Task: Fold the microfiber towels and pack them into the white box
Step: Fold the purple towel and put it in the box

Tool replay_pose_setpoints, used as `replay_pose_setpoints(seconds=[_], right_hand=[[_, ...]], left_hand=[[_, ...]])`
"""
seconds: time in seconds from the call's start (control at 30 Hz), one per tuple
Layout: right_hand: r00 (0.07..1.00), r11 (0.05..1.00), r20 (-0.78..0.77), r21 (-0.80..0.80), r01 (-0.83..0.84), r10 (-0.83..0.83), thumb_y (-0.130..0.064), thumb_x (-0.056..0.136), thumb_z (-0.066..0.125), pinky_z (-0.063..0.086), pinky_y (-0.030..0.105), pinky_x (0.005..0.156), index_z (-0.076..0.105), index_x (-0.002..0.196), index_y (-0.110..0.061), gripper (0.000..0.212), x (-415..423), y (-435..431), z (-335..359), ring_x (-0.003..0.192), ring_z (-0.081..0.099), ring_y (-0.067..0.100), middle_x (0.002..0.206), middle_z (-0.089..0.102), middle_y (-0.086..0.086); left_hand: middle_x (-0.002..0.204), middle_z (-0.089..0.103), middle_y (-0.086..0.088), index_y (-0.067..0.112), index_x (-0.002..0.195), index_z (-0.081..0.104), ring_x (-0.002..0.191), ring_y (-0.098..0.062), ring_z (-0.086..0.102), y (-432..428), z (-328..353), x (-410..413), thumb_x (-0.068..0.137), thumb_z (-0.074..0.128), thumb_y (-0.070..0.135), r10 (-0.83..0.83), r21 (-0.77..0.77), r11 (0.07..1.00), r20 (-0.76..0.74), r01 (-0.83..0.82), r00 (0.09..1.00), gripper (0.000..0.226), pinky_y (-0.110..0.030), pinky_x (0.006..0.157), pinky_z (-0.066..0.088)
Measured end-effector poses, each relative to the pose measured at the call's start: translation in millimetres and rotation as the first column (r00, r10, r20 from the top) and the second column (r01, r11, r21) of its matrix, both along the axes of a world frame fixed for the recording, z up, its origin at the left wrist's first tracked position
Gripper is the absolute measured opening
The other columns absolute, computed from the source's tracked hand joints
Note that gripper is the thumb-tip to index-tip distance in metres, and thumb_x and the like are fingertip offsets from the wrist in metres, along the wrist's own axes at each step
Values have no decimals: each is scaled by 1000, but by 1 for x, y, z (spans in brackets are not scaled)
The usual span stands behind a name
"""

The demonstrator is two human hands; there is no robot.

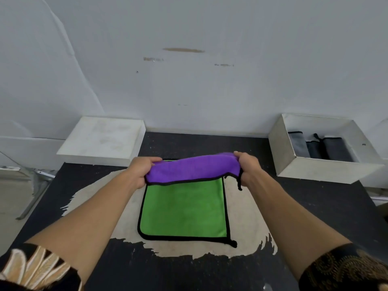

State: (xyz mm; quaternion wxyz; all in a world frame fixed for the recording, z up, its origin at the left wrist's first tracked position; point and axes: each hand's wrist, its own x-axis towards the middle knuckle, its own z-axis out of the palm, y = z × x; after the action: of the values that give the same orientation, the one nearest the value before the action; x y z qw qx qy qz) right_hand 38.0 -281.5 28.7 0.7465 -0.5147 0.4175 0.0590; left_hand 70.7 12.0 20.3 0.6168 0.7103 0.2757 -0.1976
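A microfiber towel (184, 208) with black trim lies on the dark table, green side up. Its far edge is lifted and turned toward me, showing the purple underside (193, 168). My left hand (140, 170) grips the far left corner and my right hand (248, 168) grips the far right corner, both raised a little above the table. The open white box (319, 171) stands at the back right, with several rolled dark and grey towels (317, 147) inside.
A white box lid (102, 139) lies at the back left against the white wall. The dark table (304, 206) has a worn pale patch under the towel. A metal frame (35, 185) shows past the table's left edge.
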Motion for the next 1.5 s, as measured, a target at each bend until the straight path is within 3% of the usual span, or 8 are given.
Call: replay_pose_setpoints(seconds=[0.2, 0.4, 0.53, 0.7, 1.0, 1.23, 1.37, 1.5], right_hand=[[997, 1000, -83, -10, 2, -2, -17, 92, 68, 61, 38, 73, 59, 108, -6, 21, -17, -18, -12, 78, 67, 23, 104, 68, 13], [996, 996, 16, -19, 92, -92, -9, 92, 66, 60, 32, 54, 63, 104, -4, 13, -14, -45, 8, 65, 64, 20, 87, 66, 12], [979, 993, 172, 0, 115, -114, -14, 91, 67, 60, 43, 67, 66, 115, -6, 26, 0, -78, 45, 85, 71, 27, 102, 70, 15], [956, 976, 235, -90, 199, -174, -11, 89, 68, 59, 37, 63, 68, 91, -6, 6, -30, -119, 49, 71, 68, 21, 91, 71, 12], [960, 940, -277, -337, -57, -41, -7, 90, 67, 57, 49, 84, 58, 101, 8, 21, -151, -172, -89, 93, 66, 34, 96, 65, 17], [958, 833, -281, -513, -205, 63, -19, 95, 58, 52, 40, 92, 71, 106, -2, 24, -186, -232, -112, 98, 64, 32, 106, 69, 13], [959, 754, -275, -615, -231, 69, -24, 93, 57, 57, 40, 81, 70, 96, -15, 15, -189, -263, -109, 84, 63, 23, 92, 67, 3], [897, 716, -404, -573, -399, 177, -15, 90, 56, 53, 33, 67, 68, 84, -6, 15, -198, -284, -108, 79, 64, 28, 88, 68, 11]], left_hand=[[98, 69, -18, 4, 114, 68, 64, -24, 64, -16, 4, -7, 93, 50, -7, -38, 10, 999, -33, 38, 999, 30, -30, 52, 58], [102, 68, -15, 3, 127, 60, 71, -22, 65, -48, 36, 3, 93, 43, -12, -100, -105, 989, 38, 104, 994, 40, -28, 51, 59], [101, 68, -13, 3, 128, 59, 80, -22, 65, -84, 79, 17, 93, 44, -10, -78, -234, 965, 190, 123, 979, 40, -29, 63, 60], [118, 63, -16, 4, 132, 57, 86, -24, 65, -123, 67, -4, 90, 45, -14, -92, -254, 953, 272, 164, 958, 47, -37, 79, 59], [132, 59, -16, 9, 138, 53, 102, -29, 63, -173, -83, -107, 94, 51, -8, -339, 108, 937, 49, 333, 939, 46, -36, 90, 53], [141, 52, -12, 15, 131, 60, 121, -28, 55, -216, -107, -145, 91, 60, 1, -373, 371, 869, 60, 326, 926, 42, -40, 102, 48], [135, 59, -5, 19, 119, 67, 125, -21, 54, -247, -105, -158, 90, 59, -2, -399, 418, 859, 184, 296, 898, 37, -28, 101, 43], [132, 60, -9, 15, 121, 66, 117, -26, 57, -271, -112, -169, 89, 60, 3, -401, 482, 813, 54, 328, 914, 35, -29, 94, 47]])
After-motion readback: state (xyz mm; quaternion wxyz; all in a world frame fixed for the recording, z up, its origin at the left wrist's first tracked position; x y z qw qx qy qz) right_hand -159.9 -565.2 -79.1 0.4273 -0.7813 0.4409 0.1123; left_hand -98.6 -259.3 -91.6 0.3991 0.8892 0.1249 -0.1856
